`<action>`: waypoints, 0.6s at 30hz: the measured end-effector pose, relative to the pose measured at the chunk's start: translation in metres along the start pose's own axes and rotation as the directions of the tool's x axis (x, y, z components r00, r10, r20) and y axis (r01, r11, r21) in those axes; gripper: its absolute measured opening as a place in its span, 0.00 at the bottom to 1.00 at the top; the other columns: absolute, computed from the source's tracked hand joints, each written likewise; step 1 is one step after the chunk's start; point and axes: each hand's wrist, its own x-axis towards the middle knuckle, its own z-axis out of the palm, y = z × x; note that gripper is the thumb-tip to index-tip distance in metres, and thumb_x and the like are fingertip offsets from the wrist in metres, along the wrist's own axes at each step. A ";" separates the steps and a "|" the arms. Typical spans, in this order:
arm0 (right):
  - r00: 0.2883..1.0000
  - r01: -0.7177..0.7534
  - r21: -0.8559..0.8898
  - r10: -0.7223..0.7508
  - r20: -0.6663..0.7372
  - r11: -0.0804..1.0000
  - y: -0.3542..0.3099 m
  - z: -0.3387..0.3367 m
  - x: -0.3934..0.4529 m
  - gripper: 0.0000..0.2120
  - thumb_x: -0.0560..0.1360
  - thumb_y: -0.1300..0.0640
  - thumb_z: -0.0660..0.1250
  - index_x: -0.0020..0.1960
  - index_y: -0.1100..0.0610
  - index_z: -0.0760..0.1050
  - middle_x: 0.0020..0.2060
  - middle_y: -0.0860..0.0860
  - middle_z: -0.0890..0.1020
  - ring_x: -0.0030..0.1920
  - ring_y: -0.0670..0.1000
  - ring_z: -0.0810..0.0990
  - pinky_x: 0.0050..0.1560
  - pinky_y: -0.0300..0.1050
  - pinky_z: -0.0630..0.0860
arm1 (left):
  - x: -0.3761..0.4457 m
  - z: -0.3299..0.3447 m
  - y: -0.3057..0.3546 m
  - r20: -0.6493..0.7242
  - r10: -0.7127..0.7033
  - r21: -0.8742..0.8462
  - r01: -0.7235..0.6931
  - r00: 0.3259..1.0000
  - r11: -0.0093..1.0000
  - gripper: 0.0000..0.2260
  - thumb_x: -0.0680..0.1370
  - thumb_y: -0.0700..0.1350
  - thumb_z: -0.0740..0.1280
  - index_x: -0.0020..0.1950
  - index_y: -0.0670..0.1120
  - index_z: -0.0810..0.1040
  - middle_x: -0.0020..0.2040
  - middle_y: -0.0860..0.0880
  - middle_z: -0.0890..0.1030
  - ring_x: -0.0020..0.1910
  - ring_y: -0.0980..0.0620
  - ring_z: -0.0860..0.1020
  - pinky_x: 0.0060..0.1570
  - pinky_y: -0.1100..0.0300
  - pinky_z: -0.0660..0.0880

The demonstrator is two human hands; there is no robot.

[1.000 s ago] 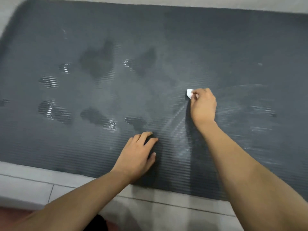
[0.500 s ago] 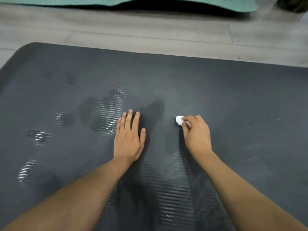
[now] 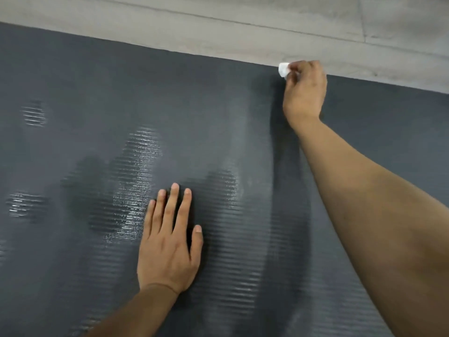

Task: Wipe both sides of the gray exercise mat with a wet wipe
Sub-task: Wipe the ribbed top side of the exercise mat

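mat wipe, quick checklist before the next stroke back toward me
1. Wipe held: ok, right hand pinches it.
2. Wipe on mat: ok, at the far edge, by the floor.
3. Mat braced: ok, left hand lies flat on it.
4. Return path free: ok, bare mat below the wipe.
5. Wipe moist enough: cannot tell.
6. Underside wiped: cannot tell.

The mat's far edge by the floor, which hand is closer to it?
Right. The right hand holds the wet wipe at the mat's far edge; the left hand rests flat mid-mat.
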 end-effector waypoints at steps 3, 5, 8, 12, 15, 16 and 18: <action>0.992 -0.121 -0.112 0.123 0.016 0.986 -0.007 0.030 0.010 0.15 0.79 0.60 0.56 0.58 0.55 0.79 0.56 0.55 0.77 0.58 0.56 0.73 0.53 0.43 0.67 | 0.000 -0.003 0.000 0.003 -0.003 -0.002 0.003 1.000 1.000 0.29 0.82 0.53 0.53 0.83 0.44 0.58 0.83 0.44 0.56 0.83 0.44 0.52 0.80 0.42 0.53; 0.992 -0.126 -0.104 0.123 -0.031 0.987 -0.013 0.046 0.002 0.15 0.78 0.62 0.56 0.56 0.55 0.80 0.54 0.54 0.77 0.56 0.55 0.73 0.49 0.42 0.65 | 0.002 -0.003 0.000 0.001 -0.012 0.003 0.012 1.000 1.000 0.29 0.82 0.53 0.53 0.83 0.44 0.58 0.83 0.44 0.56 0.83 0.44 0.52 0.80 0.42 0.53; 0.997 -0.071 -0.041 0.070 -0.030 0.997 -0.007 0.046 -0.006 0.13 0.77 0.61 0.57 0.55 0.55 0.78 0.54 0.54 0.76 0.56 0.55 0.71 0.53 0.42 0.66 | 0.001 -0.007 0.003 0.039 -0.010 -0.004 0.011 0.999 1.000 0.29 0.83 0.54 0.54 0.82 0.44 0.59 0.83 0.44 0.57 0.83 0.43 0.53 0.79 0.41 0.55; 0.995 -0.075 -0.039 0.072 -0.070 0.996 -0.008 0.052 -0.004 0.12 0.76 0.61 0.56 0.54 0.58 0.77 0.52 0.56 0.76 0.55 0.57 0.71 0.55 0.47 0.68 | 0.028 -0.028 -0.008 0.006 0.026 -0.107 -0.025 1.000 0.994 0.22 0.81 0.54 0.58 0.71 0.45 0.76 0.72 0.44 0.73 0.68 0.40 0.72 0.67 0.43 0.67; 0.991 -0.077 -0.020 0.075 -0.111 0.997 -0.004 0.058 -0.004 0.12 0.76 0.61 0.56 0.53 0.57 0.77 0.52 0.56 0.77 0.56 0.57 0.72 0.55 0.49 0.69 | 0.120 -0.049 -0.058 -0.154 0.104 -0.049 -0.113 0.983 0.992 0.14 0.81 0.48 0.60 0.63 0.45 0.78 0.67 0.42 0.74 0.57 0.38 0.74 0.59 0.45 0.68; 0.990 -0.065 -0.017 0.062 -0.130 0.998 -0.002 0.057 -0.003 0.12 0.76 0.62 0.56 0.53 0.56 0.77 0.52 0.55 0.77 0.56 0.57 0.72 0.55 0.49 0.70 | 0.160 -0.055 -0.079 -0.193 0.105 -0.004 -0.107 0.976 0.994 0.15 0.82 0.46 0.59 0.67 0.45 0.76 0.70 0.41 0.72 0.61 0.37 0.73 0.62 0.44 0.67; 0.986 -0.052 0.007 0.052 -0.156 0.999 -0.001 0.057 -0.004 0.13 0.76 0.62 0.56 0.52 0.55 0.78 0.51 0.54 0.77 0.55 0.56 0.71 0.55 0.49 0.70 | 0.225 -0.060 -0.121 -0.188 0.106 0.083 -0.091 0.976 0.992 0.19 0.83 0.47 0.57 0.74 0.46 0.70 0.77 0.40 0.67 0.71 0.35 0.69 0.70 0.42 0.65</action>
